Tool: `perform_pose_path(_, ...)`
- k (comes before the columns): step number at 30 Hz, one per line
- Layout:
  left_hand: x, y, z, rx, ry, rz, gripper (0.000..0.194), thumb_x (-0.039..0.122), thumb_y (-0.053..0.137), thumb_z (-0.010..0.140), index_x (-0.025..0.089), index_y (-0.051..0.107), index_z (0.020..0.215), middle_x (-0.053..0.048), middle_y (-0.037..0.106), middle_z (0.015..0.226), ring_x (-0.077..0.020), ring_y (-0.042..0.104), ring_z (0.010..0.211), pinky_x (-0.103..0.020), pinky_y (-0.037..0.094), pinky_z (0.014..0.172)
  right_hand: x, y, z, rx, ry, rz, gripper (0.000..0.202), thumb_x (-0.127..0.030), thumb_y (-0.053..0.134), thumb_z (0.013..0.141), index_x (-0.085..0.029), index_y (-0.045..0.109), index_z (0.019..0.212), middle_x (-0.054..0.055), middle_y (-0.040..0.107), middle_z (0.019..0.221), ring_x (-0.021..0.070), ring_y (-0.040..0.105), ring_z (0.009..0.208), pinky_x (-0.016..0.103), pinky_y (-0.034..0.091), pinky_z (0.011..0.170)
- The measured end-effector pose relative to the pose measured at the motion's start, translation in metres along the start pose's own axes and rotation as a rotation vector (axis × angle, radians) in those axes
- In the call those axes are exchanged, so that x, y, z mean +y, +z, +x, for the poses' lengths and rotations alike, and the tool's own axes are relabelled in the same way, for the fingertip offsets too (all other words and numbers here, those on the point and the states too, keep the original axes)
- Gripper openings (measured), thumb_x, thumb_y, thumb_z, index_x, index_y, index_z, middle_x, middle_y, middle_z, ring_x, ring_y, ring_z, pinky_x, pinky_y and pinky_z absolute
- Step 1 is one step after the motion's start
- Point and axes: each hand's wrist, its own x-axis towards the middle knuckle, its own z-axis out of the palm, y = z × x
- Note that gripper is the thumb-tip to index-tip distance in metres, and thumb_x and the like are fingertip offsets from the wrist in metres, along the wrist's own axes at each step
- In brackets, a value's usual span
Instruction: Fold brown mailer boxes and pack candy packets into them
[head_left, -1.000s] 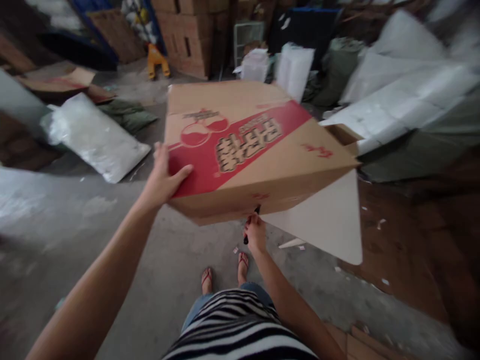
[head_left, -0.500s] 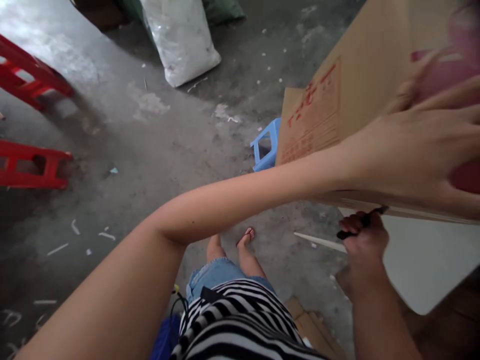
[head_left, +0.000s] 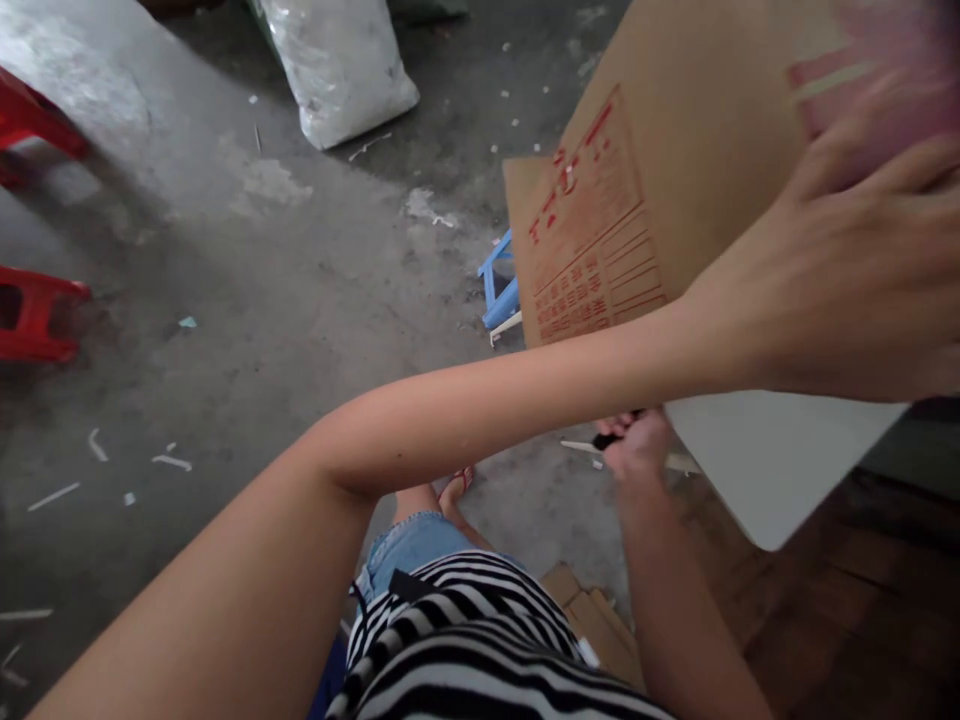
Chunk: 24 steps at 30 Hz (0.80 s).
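Note:
My left forearm crosses the view, and my left hand (head_left: pixel 847 270) lies on a large cardboard box (head_left: pixel 720 150) with its fingers spread. Red print marks the box's near side; a blurred pink patch (head_left: pixel 892 90) shows beyond my fingers. Below the forearm, my right hand (head_left: pixel 641 445) is closed round a slim black utility knife (head_left: pixel 604 440). The knife's front end and the box edge beside it are hidden behind my left arm. Under the box, a white tabletop (head_left: pixel 772 460) sticks out.
A blue stool (head_left: pixel 501 295) stands behind the box. Red stools (head_left: pixel 37 315) are at the left, and a full white sack (head_left: pixel 341 70) lies at the top. Paper scraps litter the concrete floor (head_left: pixel 247 400). Flattened cardboard (head_left: pixel 600 620) lies near my legs.
My right hand has moved left with the utility knife, along the box's lower edge and partly behind my left arm. The view has shifted; my left hand stays on the box.

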Motion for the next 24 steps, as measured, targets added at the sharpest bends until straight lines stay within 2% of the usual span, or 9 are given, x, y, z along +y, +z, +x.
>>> perform_pose_path(2, 0.037, -0.01, -0.006, 0.304, -0.324, 0.075, 0.074, 0.027, -0.022, 0.073, 0.01, 0.04, 0.037, 0.022, 0.027, 0.144, -0.0311, 0.027, 0.133, -0.034, 0.046, 0.08, 0.011, -0.011, -0.023, -0.031, 0.044, 0.04, 0.039, -0.039, 0.047, 0.086, -0.021, 0.029, 0.057, -0.011, 0.025, 0.04, 0.0034, 0.022, 0.031, 0.02, 0.018, 0.035)
perform_pose_path(3, 0.052, -0.014, -0.007, 0.471, -0.472, 0.117, 0.08, 0.033, -0.013, 0.082, 0.011, 0.057, 0.052, 0.014, 0.028, 0.148, -0.0307, 0.017, 0.138, -0.043, 0.043, 0.092, 0.015, -0.017, -0.033, -0.056, 0.059, 0.056, 0.039, -0.045, 0.048, 0.085, -0.021, 0.031, 0.059, -0.012, 0.026, 0.04, 0.0041, 0.023, 0.031, 0.019, 0.019, 0.034)
perform_pose_path(5, 0.073, -0.02, -0.002, 0.781, -0.67, 0.182, 0.059, 0.051, 0.024, 0.09, 0.014, 0.069, 0.097, -0.003, 0.031, 0.152, -0.0291, 0.018, 0.142, -0.056, 0.028, 0.11, 0.02, -0.033, -0.048, -0.107, 0.068, 0.027, 0.039, -0.055, 0.047, 0.083, -0.022, 0.036, 0.064, -0.012, 0.027, 0.04, 0.0057, 0.023, 0.031, 0.02, 0.02, 0.033)
perform_pose_path(7, 0.084, -0.024, 0.007, 0.952, -0.68, 0.206, 0.066, 0.057, 0.042, 0.085, 0.011, 0.053, 0.131, -0.015, 0.038, 0.149, -0.0305, 0.031, 0.139, -0.057, 0.017, 0.116, 0.02, -0.051, -0.056, -0.141, 0.054, -0.089, 0.043, -0.062, 0.042, 0.082, -0.023, 0.04, 0.066, -0.011, 0.029, 0.04, 0.0076, 0.025, 0.03, 0.021, 0.02, 0.033)
perform_pose_path(9, 0.089, -0.028, 0.017, 0.965, -0.665, 0.19, 0.072, 0.057, 0.043, 0.085, 0.01, 0.042, 0.14, -0.018, 0.038, 0.148, -0.0322, 0.031, 0.139, -0.058, 0.014, 0.116, 0.019, -0.07, -0.061, -0.123, -0.06, -0.28, 0.045, -0.063, 0.038, 0.083, -0.022, 0.044, 0.065, -0.007, 0.038, 0.042, 0.0102, 0.035, 0.034, 0.023, 0.026, 0.037)
perform_pose_path(12, 0.098, -0.037, 0.029, 0.863, -0.684, 0.199, 0.073, 0.057, 0.04, 0.087, 0.01, 0.035, 0.143, -0.017, 0.032, 0.152, -0.0312, 0.025, 0.142, -0.057, 0.012, 0.116, 0.018, -0.09, -0.065, 0.031, -0.359, -0.568, 0.045, -0.055, 0.032, 0.089, -0.02, 0.052, 0.07, 0.005, 0.059, 0.061, 0.0163, 0.055, 0.056, 0.026, 0.036, 0.052)
perform_pose_path(14, 0.106, -0.043, 0.034, 0.802, -0.712, 0.235, 0.073, 0.055, 0.04, 0.087, 0.01, 0.032, 0.144, -0.016, 0.03, 0.153, -0.0301, 0.022, 0.143, -0.056, 0.011, 0.116, 0.019, -0.095, -0.066, 0.131, -0.485, -0.688, 0.045, -0.049, 0.027, 0.093, -0.018, 0.056, 0.081, 0.009, 0.064, 0.072, 0.0189, 0.06, 0.067, 0.027, 0.038, 0.058)
perform_pose_path(18, 0.119, -0.047, 0.04, 0.743, -0.768, 0.306, 0.073, 0.053, 0.039, 0.088, 0.01, 0.029, 0.146, -0.015, 0.028, 0.154, -0.0288, 0.022, 0.143, -0.056, 0.015, 0.116, 0.022, -0.095, -0.06, 0.219, -0.576, -0.794, 0.045, -0.041, 0.02, 0.097, -0.016, 0.056, 0.091, 0.011, 0.065, 0.074, 0.02, 0.061, 0.066, 0.027, 0.038, 0.059)
perform_pose_path(24, 0.123, -0.046, 0.044, 0.719, -0.791, 0.367, 0.074, 0.052, 0.043, 0.087, 0.01, 0.027, 0.146, -0.014, 0.027, 0.155, -0.028, 0.022, 0.143, -0.054, 0.016, 0.116, 0.031, -0.091, -0.055, 0.232, -0.649, -0.781, 0.037, -0.034, 0.023, 0.099, -0.016, 0.054, 0.092, 0.012, 0.065, 0.077, 0.0207, 0.063, 0.069, 0.028, 0.039, 0.06)
